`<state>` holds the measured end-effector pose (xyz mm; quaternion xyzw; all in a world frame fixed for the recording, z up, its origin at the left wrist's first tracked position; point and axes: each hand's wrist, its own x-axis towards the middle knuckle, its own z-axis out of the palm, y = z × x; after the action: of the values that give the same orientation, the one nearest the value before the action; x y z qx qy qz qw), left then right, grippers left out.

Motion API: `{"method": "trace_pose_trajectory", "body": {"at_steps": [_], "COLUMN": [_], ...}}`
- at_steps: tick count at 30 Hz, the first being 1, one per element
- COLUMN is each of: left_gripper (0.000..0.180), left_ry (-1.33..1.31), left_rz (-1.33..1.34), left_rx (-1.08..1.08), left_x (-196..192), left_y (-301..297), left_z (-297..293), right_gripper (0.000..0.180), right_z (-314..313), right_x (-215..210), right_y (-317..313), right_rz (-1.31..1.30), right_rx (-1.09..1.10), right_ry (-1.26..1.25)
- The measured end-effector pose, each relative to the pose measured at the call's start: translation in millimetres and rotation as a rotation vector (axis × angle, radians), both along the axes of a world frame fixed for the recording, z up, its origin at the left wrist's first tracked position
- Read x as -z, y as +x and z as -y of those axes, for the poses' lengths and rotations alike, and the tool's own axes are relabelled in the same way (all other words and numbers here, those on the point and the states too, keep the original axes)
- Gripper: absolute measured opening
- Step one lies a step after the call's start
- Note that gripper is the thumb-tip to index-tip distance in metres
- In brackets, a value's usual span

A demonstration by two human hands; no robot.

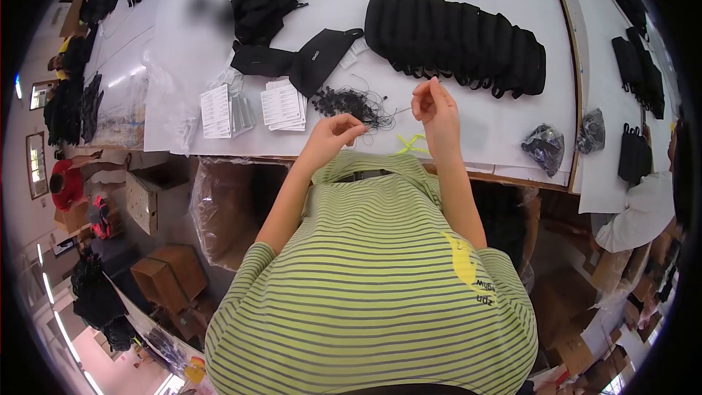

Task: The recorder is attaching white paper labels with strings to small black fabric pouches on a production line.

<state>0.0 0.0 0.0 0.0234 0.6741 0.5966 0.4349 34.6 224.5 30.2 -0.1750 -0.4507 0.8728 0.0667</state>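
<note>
A tangled heap of thin black tag strings [344,102] lies on the white table between my two hands. At its near edge my left hand [333,139] is closed, thumb and forefinger together; what they hold, if anything, is too small to make out. My right hand [437,111] is raised to the right of the heap in a pinch, with a thin string running from its fingers toward the heap. Left of the heap are two stacks of white printed tags, a nearer one [284,106] and a farther one [216,112]. A black strapped garment [318,62] lies beyond them.
A long row of folded black garments [453,44] stretches across the right of the table [482,128]. More black garments [267,0] are heaped at the back. Clear plastic bags with dark contents [544,149] sit near the right edge. A yellow-green ribbon [412,143] lies near the front edge.
</note>
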Motion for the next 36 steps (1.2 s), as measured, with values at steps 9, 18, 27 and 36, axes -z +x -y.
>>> {"method": "trace_pose_trajectory", "body": {"at_steps": [9, 18, 27, 36], "left_gripper": [0.083, 0.034, 0.025, 0.018], "left_ry": [-1.201, -1.015, -0.172, 0.139], "left_rz": [-0.798, -0.818, -0.509, -0.581], "left_rx": [-0.427, -0.372, -0.252, -0.088], "left_x": [90.9, 72.0, -63.4, -66.0], "left_y": [-30.3, -42.7, 9.3, 22.8], "left_z": [94.3, 106.8, -3.9, -42.9], "right_gripper": [0.041, 0.041, 0.031, 0.023], "right_z": [-6.5, 1.7, 9.1, 21.9], "right_x": [-2.6, 1.0, -38.3, -39.1], "right_y": [24.8, 35.3, 34.3, 36.1], "right_rz": [0.132, 0.211, 0.133, -0.085], "right_rx": [-0.474, -0.668, -0.675, -0.511], "right_ry": [0.325, 0.397, 0.931, 1.314]}}
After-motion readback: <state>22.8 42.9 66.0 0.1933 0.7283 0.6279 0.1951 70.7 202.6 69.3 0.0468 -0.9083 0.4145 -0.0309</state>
